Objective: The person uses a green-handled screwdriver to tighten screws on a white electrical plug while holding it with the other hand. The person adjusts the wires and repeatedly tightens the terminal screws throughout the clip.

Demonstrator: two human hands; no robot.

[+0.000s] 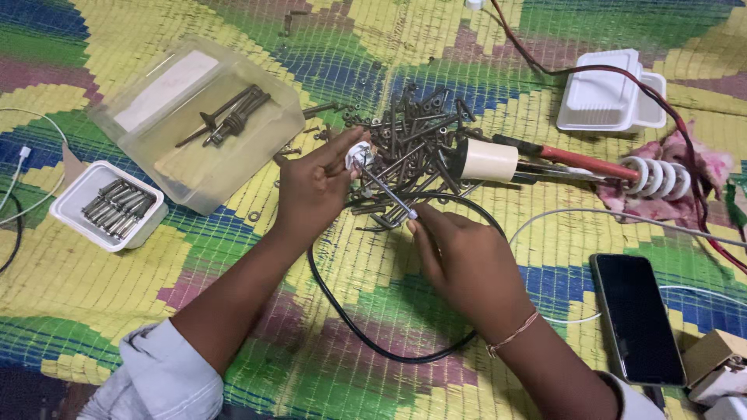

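My left hand (313,190) pinches a small white round part (359,158) at its fingertips. A long thin metal bolt (384,190) runs from that part down to my right hand (463,260), whose fingertips grip the bolt's lower end. Both hands hover at the near edge of a pile of dark bolts, screws and nuts (412,148) lying on the patterned mat (327,365). A black cable (350,323) loops under my hands.
A clear plastic tub (257,148) with a few long bolts and a small white box (74,198) of bolts sit at left. A soldering iron (568,162) with coil stand, a white tray (607,93), a phone (636,317) and red wires lie at right.
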